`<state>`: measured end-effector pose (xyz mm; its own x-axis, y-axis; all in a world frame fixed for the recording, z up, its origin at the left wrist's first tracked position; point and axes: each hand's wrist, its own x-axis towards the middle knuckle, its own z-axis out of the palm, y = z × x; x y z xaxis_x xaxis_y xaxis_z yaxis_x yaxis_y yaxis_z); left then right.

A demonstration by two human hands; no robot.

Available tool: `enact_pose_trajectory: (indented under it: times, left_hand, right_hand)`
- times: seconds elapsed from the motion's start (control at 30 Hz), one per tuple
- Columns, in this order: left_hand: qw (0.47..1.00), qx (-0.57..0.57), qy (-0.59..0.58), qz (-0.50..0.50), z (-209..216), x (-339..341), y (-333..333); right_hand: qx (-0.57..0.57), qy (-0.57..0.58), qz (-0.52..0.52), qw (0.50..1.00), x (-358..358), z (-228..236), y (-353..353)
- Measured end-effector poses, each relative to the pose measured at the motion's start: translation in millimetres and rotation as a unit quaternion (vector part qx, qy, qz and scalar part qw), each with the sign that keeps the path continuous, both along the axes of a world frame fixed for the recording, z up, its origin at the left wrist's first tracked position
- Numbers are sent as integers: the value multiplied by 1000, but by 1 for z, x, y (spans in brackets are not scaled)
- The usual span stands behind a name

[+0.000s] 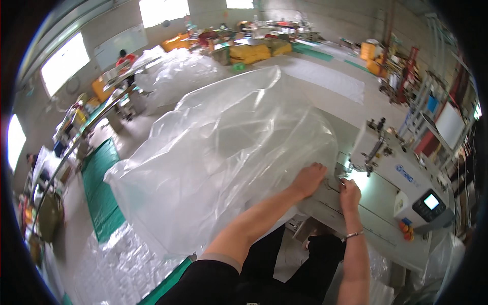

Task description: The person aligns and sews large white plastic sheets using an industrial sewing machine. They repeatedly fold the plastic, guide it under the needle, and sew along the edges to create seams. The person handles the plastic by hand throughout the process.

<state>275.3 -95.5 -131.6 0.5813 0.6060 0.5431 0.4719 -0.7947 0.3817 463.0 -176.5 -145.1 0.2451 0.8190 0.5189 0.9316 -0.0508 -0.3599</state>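
A large sheet of clear plastic film (pixel 223 147) billows across the left of the sewing table and hangs down toward the floor. My left hand (pixel 309 180) is at the film's right edge, fingers curled over it. Right of it, my right hand (pixel 350 195) is closed in a pinch beside the lit needle area. A small, dark, thin thing shows at its fingertips, too small to name. Just beyond both hands stands a white industrial sewing machine (pixel 406 170), its lamp shining on the table.
The pale sewing table (pixel 376 203) carries the machine, with a lit control panel (pixel 431 202) on its right. Green sheeting (pixel 104 188) and silvery film (pixel 119 262) cover floor at left. Another heap of clear film (pixel 178 73) lies farther back, near a seated person (pixel 124 60).
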Motion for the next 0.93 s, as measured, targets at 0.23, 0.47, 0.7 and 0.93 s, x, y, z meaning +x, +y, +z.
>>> enact_pose_trajectory:
  times: [0.23, 0.47, 0.7, 0.93]
  left_hand:
    - [998, -27, 44, 26, 27, -115, -9]
    - [910, 160, 29, 381, 63, -409, 1]
    - [850, -221, -10, 479, -107, -577, -44]
    - [770, -430, -355, 310, -92, -522, -92]
  right_hand:
    - [40, 22, -39, 998, 15, -7, -23]
    - [26, 6, -62, 998, -1, 4, -33]
    - [-49, -54, -128, 989, -12, 12, -33]
    - [-60, 254, 119, 958, -79, 9, 9]
